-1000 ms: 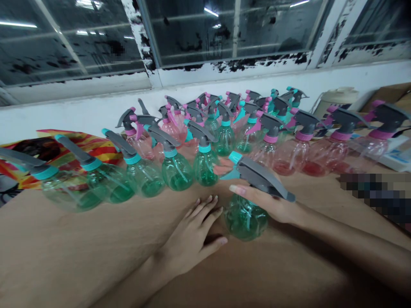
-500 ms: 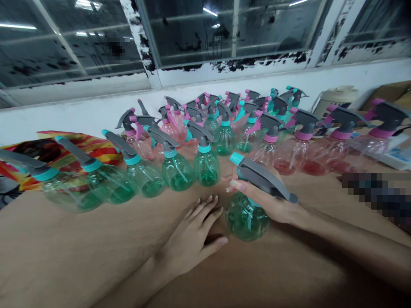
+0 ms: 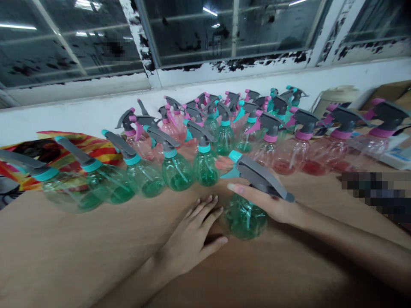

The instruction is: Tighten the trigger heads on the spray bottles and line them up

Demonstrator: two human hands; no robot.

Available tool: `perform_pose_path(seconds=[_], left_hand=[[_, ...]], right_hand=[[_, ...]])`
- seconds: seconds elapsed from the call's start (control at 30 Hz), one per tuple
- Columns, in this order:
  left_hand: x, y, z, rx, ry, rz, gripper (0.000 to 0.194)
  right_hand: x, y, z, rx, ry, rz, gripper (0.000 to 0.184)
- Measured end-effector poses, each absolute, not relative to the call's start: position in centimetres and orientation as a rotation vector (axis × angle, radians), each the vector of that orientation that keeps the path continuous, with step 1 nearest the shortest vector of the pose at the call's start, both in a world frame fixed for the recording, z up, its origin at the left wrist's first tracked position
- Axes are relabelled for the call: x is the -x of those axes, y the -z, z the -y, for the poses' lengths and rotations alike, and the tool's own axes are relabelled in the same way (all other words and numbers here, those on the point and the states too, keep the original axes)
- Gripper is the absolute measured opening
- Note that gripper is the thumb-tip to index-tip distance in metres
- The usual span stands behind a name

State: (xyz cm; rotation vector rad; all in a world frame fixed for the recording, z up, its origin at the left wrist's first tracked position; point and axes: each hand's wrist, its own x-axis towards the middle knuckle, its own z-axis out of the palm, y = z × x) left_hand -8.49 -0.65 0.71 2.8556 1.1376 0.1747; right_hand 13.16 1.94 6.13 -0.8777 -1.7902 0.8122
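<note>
A spray bottle [image 3: 245, 220] of clear green plastic, with a grey head and turquoise nozzle, stands upright on the table in front of me. Around its neck is my right hand [image 3: 272, 203], thumb on the near side and fingertips reaching past the turquoise trigger on the far side. Those fingers look straight and loose, partly hidden by the spray head. To the left of this bottle, my left hand [image 3: 195, 235] lies palm down on the wood, fingers spread, holding nothing. Behind it is a green spray bottle [image 3: 206, 169], the nearest in a row of several.
Pink spray bottles [image 3: 313, 160] line the right side, and a mixed group of pink and green ones fills the back. A red and yellow bag [image 3: 86, 147] lies at left. A beige container [image 3: 335, 100] and a cardboard box [image 3: 385, 94] stand at back right.
My right fingers have loosened and stretched forward off the trigger, which now shows. The bottle in that hand has shifted slightly left. My left hand has stayed still.
</note>
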Motion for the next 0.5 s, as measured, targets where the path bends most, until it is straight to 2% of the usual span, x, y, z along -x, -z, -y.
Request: perform_pose_path(seconds=[0.5], left_hand=[[8.52, -0.63, 0.54, -2.862, -0.203, -1.129, 0.056]], right_hand=[[-13.09, -6.29, -2.08, 0.733, -0.777, 1.779, 0.021]])
